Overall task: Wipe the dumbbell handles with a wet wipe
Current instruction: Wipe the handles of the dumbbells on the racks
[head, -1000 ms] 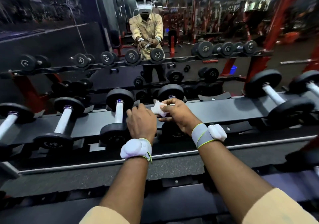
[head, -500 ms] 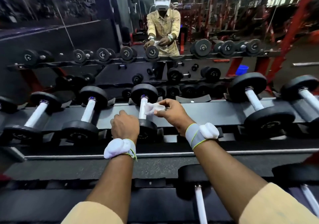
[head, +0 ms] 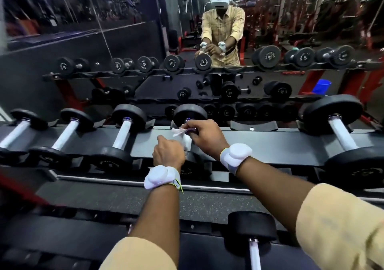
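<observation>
Head view: right hand [head: 204, 136] reaches over the dumbbell [head: 190, 113] on the rack [head: 270, 145], fingers pinching the wet wipe [head: 177, 131] against the far end of its handle [head: 187, 143], likely to start a stroke down the bar. Left hand [head: 168, 153] sits by the dumbbell's near head, knuckles up, fingers curled; probably steadying it, but the grip is hidden.

Matt black rubber-looking dumbbell heads [head: 190, 113], glossy metal handles [head: 124, 134], a crumpled thin wet wipe [head: 178, 131].
</observation>
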Demonstrator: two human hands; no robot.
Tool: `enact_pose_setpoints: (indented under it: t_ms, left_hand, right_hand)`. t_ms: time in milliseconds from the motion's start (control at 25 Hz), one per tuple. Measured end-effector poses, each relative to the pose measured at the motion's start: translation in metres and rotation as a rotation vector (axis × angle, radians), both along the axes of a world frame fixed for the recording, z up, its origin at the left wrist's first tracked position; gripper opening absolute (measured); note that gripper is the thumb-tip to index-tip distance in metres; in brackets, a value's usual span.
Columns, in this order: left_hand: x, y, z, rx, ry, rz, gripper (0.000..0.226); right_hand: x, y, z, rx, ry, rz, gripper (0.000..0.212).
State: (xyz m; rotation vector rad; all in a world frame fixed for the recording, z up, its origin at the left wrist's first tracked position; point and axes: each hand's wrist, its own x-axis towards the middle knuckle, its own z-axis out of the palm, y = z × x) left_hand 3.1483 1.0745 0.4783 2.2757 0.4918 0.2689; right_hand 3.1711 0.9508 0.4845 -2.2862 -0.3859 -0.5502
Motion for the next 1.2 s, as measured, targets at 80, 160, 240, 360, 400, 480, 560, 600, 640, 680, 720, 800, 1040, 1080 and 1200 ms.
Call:
enact_pose_setpoints:
  t_ms: [80,160,240,360,400,480,560,600,640,680,720,800,1040,1080,1200]
  left_hand:
    - [0.000,0.002,0.001,-0.016,0.009,0.004,0.028]
    - [0.001,0.004,0.000,-0.026,0.001,-0.007,0.027]
    - [0.002,0.002,0.001,-0.031,-0.003,-0.017,0.026]
    - [0.001,0.004,0.001,-0.014,0.002,-0.021,0.028]
    - [0.002,0.005,0.000,-0.015,-0.002,-0.025,0.029]
    - [0.002,0.006,-0.002,-0.027,-0.008,-0.031,0.031]
    - [0.002,0.006,-0.003,-0.051,-0.011,-0.032,0.031]
    - [0.002,0.006,-0.003,-0.061,-0.017,-0.032,0.031]
    - [0.001,0.006,-0.004,-0.067,-0.024,-0.031,0.030]
    - [0.001,0.006,-0.004,-0.071,-0.036,-0.031,0.029]
    - [0.001,0.005,-0.005,-0.075,-0.053,-0.032,0.028]
    - [0.000,0.006,-0.006,-0.072,-0.074,-0.026,0.027]
    - [0.000,0.006,-0.005,-0.085,-0.059,-0.019,0.029]
    - [0.000,0.006,-0.006,-0.088,-0.070,-0.027,0.028]
    - [-0.001,0.004,-0.007,-0.087,-0.108,-0.019,0.027]
  right_hand:
    - [0.010,0.005,0.000,-0.194,0.081,0.063,0.029]
    - [0.013,0.007,0.005,-0.434,0.210,0.232,0.031]
    - [0.013,0.003,0.021,-0.583,0.238,0.360,0.031]
    - [0.014,0.007,0.044,-0.719,0.327,0.462,0.029]
    - [0.015,0.010,0.045,-0.750,0.352,0.460,0.026]
    - [0.018,0.020,0.039,-0.813,0.373,0.421,0.023]
    - [0.022,0.032,0.036,-0.926,0.409,0.401,0.025]
    - [0.023,0.034,0.041,-0.981,0.455,0.397,0.025]
    - [0.023,0.033,0.050,-1.011,0.491,0.411,0.023]
    - [0.024,0.030,0.061,-1.023,0.507,0.423,0.023]
    - [0.024,0.024,0.070,-1.006,0.526,0.432,0.026]
    - [0.023,0.019,0.074,-0.937,0.581,0.411,0.030]
    - [0.023,0.040,0.043,-0.990,0.538,0.345,0.024]
    - [0.028,0.039,0.049,-1.017,0.523,0.359,0.022]
    - [0.039,0.038,0.060,-1.081,0.558,0.338,0.021]
